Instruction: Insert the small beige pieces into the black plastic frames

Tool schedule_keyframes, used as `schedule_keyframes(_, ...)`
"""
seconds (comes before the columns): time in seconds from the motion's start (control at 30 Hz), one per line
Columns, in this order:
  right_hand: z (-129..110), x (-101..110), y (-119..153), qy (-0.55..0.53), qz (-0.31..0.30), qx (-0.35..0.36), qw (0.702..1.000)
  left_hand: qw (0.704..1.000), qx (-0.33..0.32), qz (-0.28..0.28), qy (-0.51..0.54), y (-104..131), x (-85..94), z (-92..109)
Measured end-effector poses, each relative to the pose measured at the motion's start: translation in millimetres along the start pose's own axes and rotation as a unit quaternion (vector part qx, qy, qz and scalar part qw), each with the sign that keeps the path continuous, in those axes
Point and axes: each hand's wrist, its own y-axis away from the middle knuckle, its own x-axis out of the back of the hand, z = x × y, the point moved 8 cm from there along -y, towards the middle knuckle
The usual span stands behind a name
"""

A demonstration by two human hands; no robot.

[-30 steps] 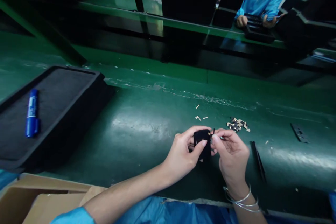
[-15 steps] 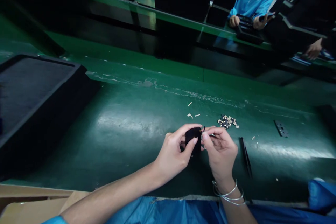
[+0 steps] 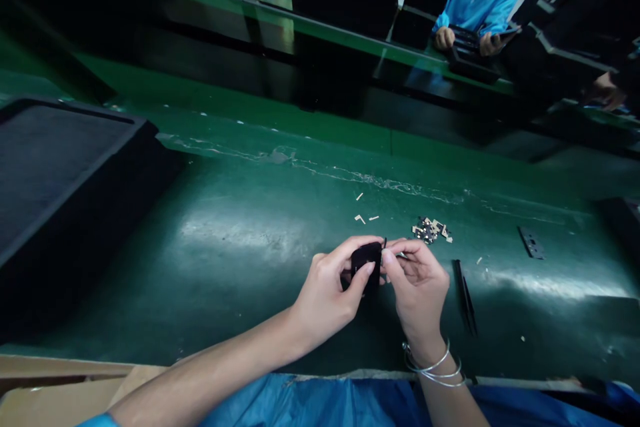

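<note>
Left hand (image 3: 330,290) clamped on black part (image 3: 367,260) — right hand (image 3: 417,287) pinching its right edge, above counter (image 3: 250,240); tweezers (image 3: 465,297) just right.

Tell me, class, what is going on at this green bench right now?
A person holds a small black part between both hands: the left hand grips it while the right hand pinches at its right edge. On the green bench beside them lie black tweezers and a little heap of tiny parts. A black tray sits to the left. Across the bench another person's hands work over a dark tray.
</note>
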Motion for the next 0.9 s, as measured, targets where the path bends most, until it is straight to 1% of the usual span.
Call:
schedule_keyframes(0.5,1.6,-1.4,-1.4,-0.012,-0.01,-0.014,1.0,1.0,0.004,0.003,-0.002,0.8,0.9,-2.4)
schedule_keyframes(0.9,2.8,-0.4,-1.0,-0.01,-0.003,-0.025,1.0,1.0,0.015,-0.001,0.021,-0.4,-0.1,-3.3)
